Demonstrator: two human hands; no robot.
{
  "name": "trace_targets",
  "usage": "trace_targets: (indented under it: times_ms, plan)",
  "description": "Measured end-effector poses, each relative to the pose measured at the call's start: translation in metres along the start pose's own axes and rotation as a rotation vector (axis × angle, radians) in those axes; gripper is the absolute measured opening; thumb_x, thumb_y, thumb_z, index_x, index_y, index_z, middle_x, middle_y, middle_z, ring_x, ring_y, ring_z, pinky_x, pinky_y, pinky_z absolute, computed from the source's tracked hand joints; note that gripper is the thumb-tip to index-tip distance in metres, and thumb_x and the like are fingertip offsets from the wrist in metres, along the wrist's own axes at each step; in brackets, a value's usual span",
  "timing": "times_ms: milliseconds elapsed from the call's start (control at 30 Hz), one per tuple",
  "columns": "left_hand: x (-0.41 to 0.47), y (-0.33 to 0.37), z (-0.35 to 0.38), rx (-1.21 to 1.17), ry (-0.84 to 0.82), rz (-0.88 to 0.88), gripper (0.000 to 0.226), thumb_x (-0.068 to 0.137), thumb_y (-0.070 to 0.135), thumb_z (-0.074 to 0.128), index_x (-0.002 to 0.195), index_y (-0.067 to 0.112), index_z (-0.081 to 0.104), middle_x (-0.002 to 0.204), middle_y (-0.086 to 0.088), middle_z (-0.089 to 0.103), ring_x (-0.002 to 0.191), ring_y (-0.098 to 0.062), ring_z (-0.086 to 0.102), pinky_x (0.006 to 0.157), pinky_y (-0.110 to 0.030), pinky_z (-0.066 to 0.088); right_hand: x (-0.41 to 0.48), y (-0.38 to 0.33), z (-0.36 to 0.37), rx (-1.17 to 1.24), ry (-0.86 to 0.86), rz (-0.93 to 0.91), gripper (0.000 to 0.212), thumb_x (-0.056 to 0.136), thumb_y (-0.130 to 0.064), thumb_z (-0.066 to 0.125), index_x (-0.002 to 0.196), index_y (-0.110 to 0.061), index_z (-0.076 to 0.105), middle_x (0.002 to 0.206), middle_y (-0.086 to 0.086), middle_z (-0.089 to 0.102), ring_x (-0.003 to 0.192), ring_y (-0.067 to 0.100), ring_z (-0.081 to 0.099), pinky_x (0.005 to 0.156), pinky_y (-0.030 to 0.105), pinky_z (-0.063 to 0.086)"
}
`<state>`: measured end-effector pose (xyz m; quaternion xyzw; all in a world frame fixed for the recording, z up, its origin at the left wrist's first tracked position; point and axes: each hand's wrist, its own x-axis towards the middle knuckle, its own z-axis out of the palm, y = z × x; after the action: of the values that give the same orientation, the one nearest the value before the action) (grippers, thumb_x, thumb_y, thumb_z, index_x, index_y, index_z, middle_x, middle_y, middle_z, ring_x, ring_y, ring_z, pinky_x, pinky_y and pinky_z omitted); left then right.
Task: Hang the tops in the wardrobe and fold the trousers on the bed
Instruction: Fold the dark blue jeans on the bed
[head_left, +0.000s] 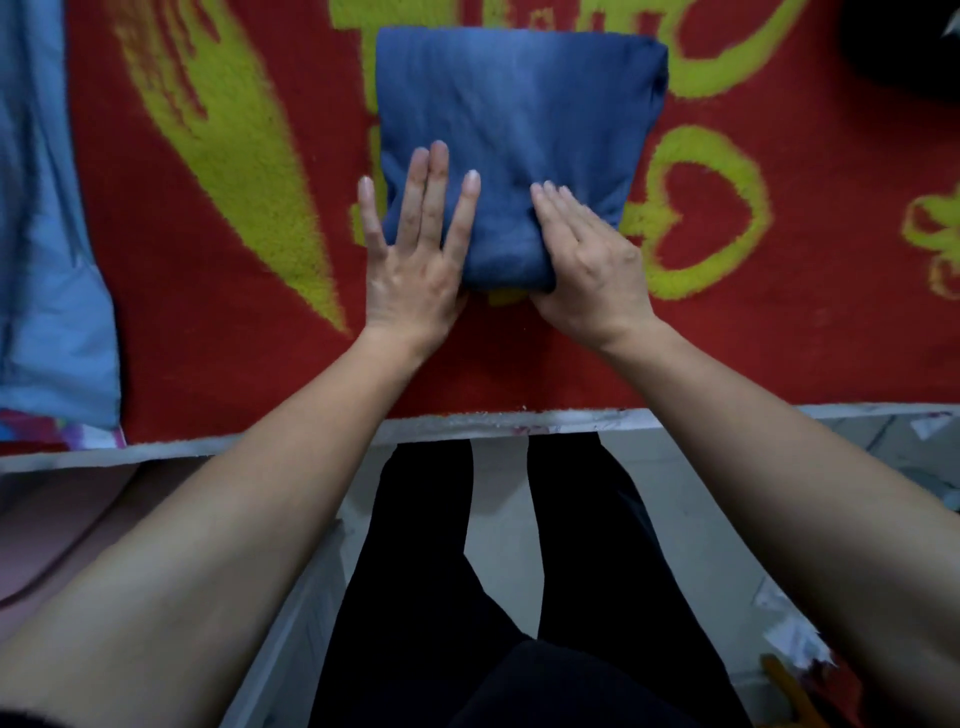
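Note:
A pair of blue trousers (519, 119), folded into a compact rectangle, lies on the bed's red blanket (234, 338) with yellow-green patterns. My left hand (415, 249) lies flat with straight, spread fingers on the near left corner of the folded trousers. My right hand (587, 254) presses flat on the near right part, fingers straight and together, its palm over the near edge of the bundle.
A light blue garment (47, 234) lies along the left side of the bed. A dark object (904, 41) sits at the far right corner. The bed's near edge (467, 421) runs across below my wrists; my black-trousered legs (519, 571) stand on the pale floor.

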<state>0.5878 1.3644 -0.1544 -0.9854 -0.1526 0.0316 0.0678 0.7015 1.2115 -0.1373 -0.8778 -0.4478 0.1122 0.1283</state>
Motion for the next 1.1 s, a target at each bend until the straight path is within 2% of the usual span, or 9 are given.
trace_targets:
  times_ms: [133, 233, 400, 533, 600, 667, 767, 1000, 1100]
  plan:
    - [0.040, -0.015, -0.014, -0.142, -0.142, 0.024, 0.061, 0.097, 0.020, 0.040, 0.155, 0.010, 0.023, 0.148, -0.020, 0.045, 0.136, -0.036, 0.043, 0.107, -0.055, 0.036, 0.023, 0.003, -0.026, 0.020, -0.089, 0.053, 0.087, 0.068, -0.015, 0.076, 0.146, 0.002, 0.043, 0.142, 0.017, 0.056, 0.129, 0.030, 0.056, 0.105, 0.034, 0.044]
    - [0.046, -0.025, -0.044, -0.222, -0.199, 0.050, 0.074, 0.082, 0.015, 0.056, 0.151, 0.005, 0.033, 0.129, -0.018, 0.061, 0.117, -0.036, 0.060, 0.083, -0.044, 0.050, 0.034, 0.001, -0.048, 0.008, -0.178, 0.056, 0.098, 0.070, -0.026, 0.076, 0.154, -0.005, 0.030, 0.146, 0.014, 0.052, 0.132, 0.027, 0.052, 0.103, 0.034, 0.043]
    - [0.052, -0.039, -0.127, -0.212, -0.136, 0.001, 0.066, 0.075, 0.014, 0.063, 0.139, 0.005, 0.051, 0.124, -0.014, 0.066, 0.106, -0.034, 0.066, 0.075, -0.040, 0.053, 0.031, -0.016, -0.108, 0.005, -0.128, 0.002, 0.108, 0.070, -0.042, 0.071, 0.158, -0.007, 0.018, 0.151, 0.014, 0.044, 0.138, 0.028, 0.045, 0.111, 0.040, 0.038]
    - [0.023, -0.045, -0.204, -0.176, -0.066, -0.116, 0.066, 0.051, 0.009, 0.080, 0.116, 0.002, 0.068, 0.087, -0.012, 0.073, 0.072, -0.031, 0.070, 0.051, -0.031, 0.052, 0.027, -0.047, -0.158, 0.002, -0.137, -0.082, 0.119, 0.072, -0.055, 0.076, 0.160, -0.013, 0.007, 0.158, 0.011, 0.034, 0.143, 0.030, 0.037, 0.113, 0.044, 0.036]
    - [-0.002, -0.049, -0.233, -0.132, -0.055, -0.210, 0.068, 0.049, 0.011, 0.081, 0.116, 0.002, 0.068, 0.087, -0.012, 0.073, 0.072, -0.030, 0.070, 0.055, -0.032, 0.053, 0.028, -0.067, -0.175, -0.006, -0.124, -0.155, 0.108, 0.081, -0.043, 0.071, 0.160, -0.015, 0.003, 0.161, 0.011, 0.029, 0.143, 0.030, 0.036, 0.112, 0.040, 0.038]
    - [-0.032, -0.053, -0.253, -0.087, -0.062, -0.322, 0.073, 0.054, 0.013, 0.080, 0.124, 0.000, 0.063, 0.103, -0.016, 0.072, 0.087, -0.032, 0.070, 0.076, -0.041, 0.055, 0.029, -0.089, -0.190, -0.026, -0.115, -0.245, 0.101, 0.083, -0.029, 0.069, 0.160, -0.015, 0.004, 0.161, 0.014, 0.028, 0.140, 0.030, 0.040, 0.105, 0.039, 0.045]
    - [-0.083, -0.057, -0.283, 0.019, -0.071, -0.484, 0.083, 0.059, 0.019, 0.079, 0.136, 0.001, 0.054, 0.124, -0.019, 0.065, 0.109, -0.034, 0.065, 0.103, -0.056, 0.042, 0.021, -0.126, -0.215, -0.040, -0.136, -0.410, 0.094, 0.085, -0.023, 0.066, 0.160, -0.018, 0.009, 0.159, 0.017, 0.030, 0.137, 0.031, 0.042, 0.095, 0.042, 0.053]
    - [-0.202, -0.056, -0.373, 0.144, -0.038, -0.705, 0.087, 0.059, 0.027, 0.082, 0.140, 0.009, 0.053, 0.134, -0.019, 0.059, 0.121, -0.042, 0.057, 0.095, -0.055, 0.050, -0.043, -0.220, -0.275, -0.132, -0.071, -0.690, 0.077, 0.092, -0.033, 0.056, 0.157, -0.032, 0.015, 0.158, 0.010, 0.032, 0.139, 0.025, 0.041, 0.093, 0.039, 0.052]
    - [-0.256, -0.049, -0.406, 0.136, 0.025, -0.774, 0.080, 0.071, 0.025, 0.078, 0.144, 0.010, 0.048, 0.139, -0.021, 0.055, 0.124, -0.045, 0.053, 0.093, -0.054, 0.051, -0.083, -0.258, -0.301, -0.170, 0.002, -0.760, 0.076, 0.091, -0.032, 0.057, 0.156, -0.033, 0.019, 0.157, 0.012, 0.035, 0.140, 0.026, 0.041, 0.111, 0.042, 0.037]
